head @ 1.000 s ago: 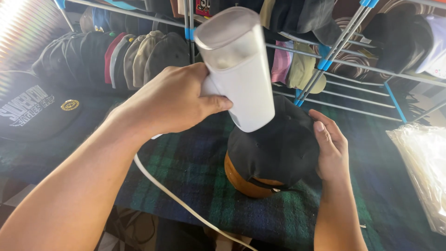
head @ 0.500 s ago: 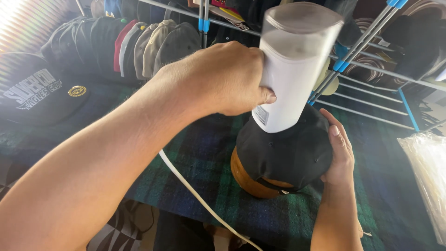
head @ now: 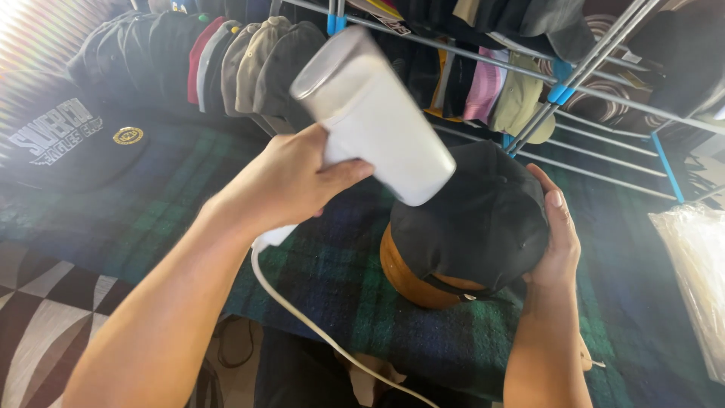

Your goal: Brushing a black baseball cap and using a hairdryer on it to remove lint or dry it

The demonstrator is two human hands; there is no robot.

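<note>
Half a second back we had the white, cylinder-shaped plastic handheld steamer (head: 375, 113) standing almost upright, its lower end pressed onto the crown of the black fabric baseball cap (head: 472, 219). Now we have tipped it, so its flat top leans to the upper left and its body slants across the cap's left edge. Our left hand (head: 291, 181) has dropped lower and moved left, knuckles no longer over the cap. More of the cap's crown shows. Our right hand (head: 557, 234) has slid slightly further round the cap's right side.
</note>
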